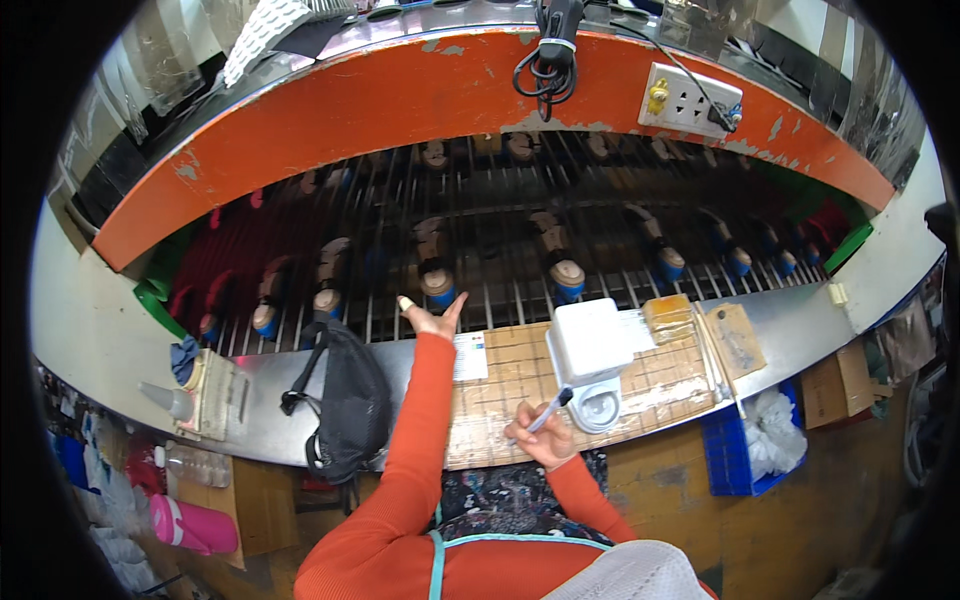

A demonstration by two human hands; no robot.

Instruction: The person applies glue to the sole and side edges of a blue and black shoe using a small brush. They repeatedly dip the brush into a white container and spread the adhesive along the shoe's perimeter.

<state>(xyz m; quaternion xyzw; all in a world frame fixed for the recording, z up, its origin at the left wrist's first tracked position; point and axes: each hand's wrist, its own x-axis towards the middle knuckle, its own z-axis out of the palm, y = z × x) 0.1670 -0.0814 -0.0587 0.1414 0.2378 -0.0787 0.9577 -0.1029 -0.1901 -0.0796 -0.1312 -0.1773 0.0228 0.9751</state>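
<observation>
My left hand reaches to the edge of the rack with its fingers spread and nothing held. A pale wrap covers one fingertip. Just beyond it lies a shoe form with a beige top, a dark strap and a blue end; I cannot tell whether the fingers touch it. My right hand is closed round a slim brush with a pale handle and dark tip. The brush tip is close to a white dispenser with a small round cup at its base.
More strapped shoe forms lie on the metal rods under an orange arched hood. A black bag sits left of my left arm. A yellowish block and thin sticks lie right. A blue crate stands below.
</observation>
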